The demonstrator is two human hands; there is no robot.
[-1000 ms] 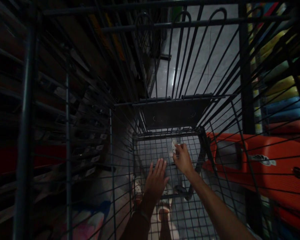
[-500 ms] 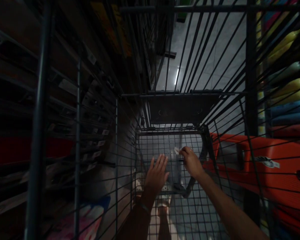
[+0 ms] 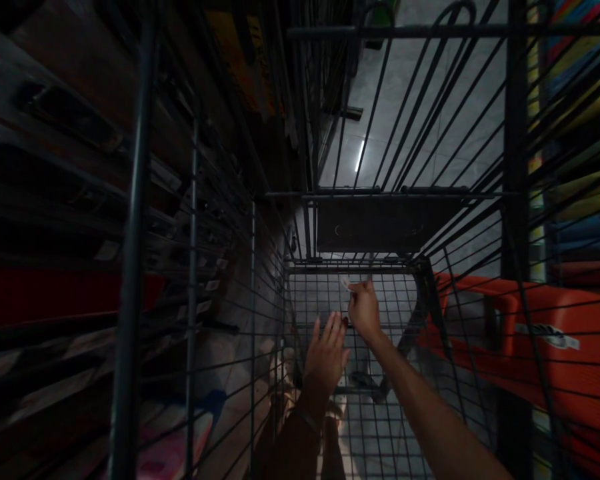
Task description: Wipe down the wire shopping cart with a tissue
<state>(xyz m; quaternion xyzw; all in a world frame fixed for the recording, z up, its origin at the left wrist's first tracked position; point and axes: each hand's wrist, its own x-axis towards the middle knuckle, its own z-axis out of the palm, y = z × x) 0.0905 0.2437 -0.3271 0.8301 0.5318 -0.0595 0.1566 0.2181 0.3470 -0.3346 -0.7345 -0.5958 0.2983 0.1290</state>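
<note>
One white scrap (image 3: 346,285) is pinched between the thumb and fingers of the right hand (image 3: 364,311), poking out at about 11 o'clock from it. Both sit over the wire mesh (image 3: 387,427) low inside a cart (image 3: 350,270); whether the scrap touches the wires, I cannot tell.

Taking the right hand as the clock's centre, the left hand (image 3: 327,353) lies just beside it at 7 to 8 o'clock. It is held flat, palm down, fingers stretched out and slightly apart, with nothing seen in its grasp. How firmly it presses on the wires cannot be told. A band (image 3: 306,420) circles the left wrist.

At 12 to 1 o'clock a dark panel (image 3: 383,227) spans the cart, and farther up at 12 pale tiles (image 3: 410,113) show between the bars, with a streak of light on them. An orange bin (image 3: 575,327) with a handle stands outside the bars at 3 o'clock. Stacked packs (image 3: 587,230), yellow and blue among them, fill 2 o'clock.

Dim shelves (image 3: 55,373) with pale labels run along 9 o'clock; a pink pack (image 3: 167,450) sits at 8. Pale shoes (image 3: 284,367), partly hidden, show through the wires at 8, nearer.
</note>
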